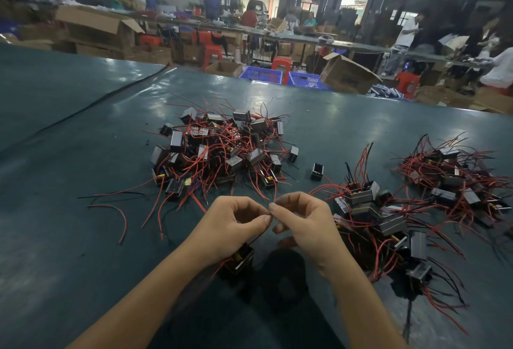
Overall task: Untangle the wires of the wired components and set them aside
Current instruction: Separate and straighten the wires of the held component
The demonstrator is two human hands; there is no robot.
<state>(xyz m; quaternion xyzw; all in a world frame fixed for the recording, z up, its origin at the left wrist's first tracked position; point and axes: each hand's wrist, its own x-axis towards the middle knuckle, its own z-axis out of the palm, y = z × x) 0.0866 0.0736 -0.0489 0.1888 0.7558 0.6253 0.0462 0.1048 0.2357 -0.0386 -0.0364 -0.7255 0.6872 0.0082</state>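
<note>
At the lower centre of the frame our left hand (233, 221) and right hand (302, 222) meet fingertip to fingertip, both pinching a thin dark wire (256, 237) that runs down to a small black component (241, 260) under the left wrist. A tangled heap (222, 149) of similar red-wired parts lies just above on the green table (69, 154). Nearer pile (372, 210) and farther pile (455, 179) sit at right.

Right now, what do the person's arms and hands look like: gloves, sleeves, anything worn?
The left hand and right hand are bare, with no gloves, rings or tape in view. The forearms are uncovered down to the frame's edge: no sleeves, watch or wristband show.
</note>
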